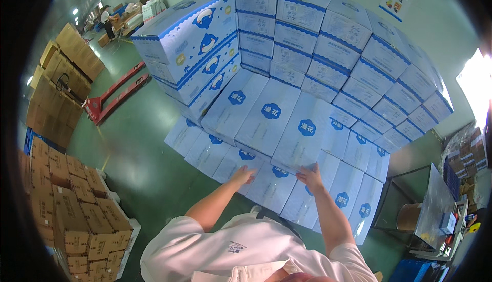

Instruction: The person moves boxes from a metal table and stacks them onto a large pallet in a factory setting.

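Note:
A large stack of white and blue cartons [287, 77] rises in steps in front of me. My left hand [243, 176] rests flat on a carton of the lower layer [269, 187], fingers spread. My right hand [309, 176] grips the near edge of a long white carton with a blue round mark [302, 133], which lies on the upper step beside two like cartons. Both forearms come up from the lower edge over my white shirt.
A red pallet jack [113, 95] stands on the green floor to the left. Brown cardboard boxes [77, 210] are stacked at lower left and far left. A metal table with small items [435, 205] sits at right. A person [107, 23] stands far back left.

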The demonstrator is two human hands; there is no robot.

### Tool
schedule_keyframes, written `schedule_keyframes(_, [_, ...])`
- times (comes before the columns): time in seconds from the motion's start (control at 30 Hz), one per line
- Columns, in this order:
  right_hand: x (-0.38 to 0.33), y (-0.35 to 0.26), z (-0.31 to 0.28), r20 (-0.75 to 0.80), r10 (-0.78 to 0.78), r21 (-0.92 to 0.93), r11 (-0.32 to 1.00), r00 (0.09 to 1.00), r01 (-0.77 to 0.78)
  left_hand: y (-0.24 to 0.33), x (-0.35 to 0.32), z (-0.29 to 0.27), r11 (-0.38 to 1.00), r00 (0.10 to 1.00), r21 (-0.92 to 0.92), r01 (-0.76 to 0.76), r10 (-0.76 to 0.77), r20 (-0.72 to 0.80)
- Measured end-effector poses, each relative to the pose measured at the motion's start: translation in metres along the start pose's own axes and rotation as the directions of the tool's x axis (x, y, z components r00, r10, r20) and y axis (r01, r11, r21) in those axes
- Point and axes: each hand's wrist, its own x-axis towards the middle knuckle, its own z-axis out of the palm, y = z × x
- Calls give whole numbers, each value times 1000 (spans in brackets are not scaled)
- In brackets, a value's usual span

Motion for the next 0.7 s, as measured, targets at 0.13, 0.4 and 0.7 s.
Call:
schedule_keyframes(0.13, [-2,11,4,-59,-60,-149,987,996,51,42,41,3,946,999,-323,4,-18,-40])
schedule_keyframes(0.4, [-140,184,-64,-259,-150,-209,973,954,97,61,47,17,966,974,-213,-147,104,-199])
schedule_keyframes(0.7, [-265,358,-192,-432,184,-654,610,883,-447,-104,-68,121,967,938,244,71,-148,314])
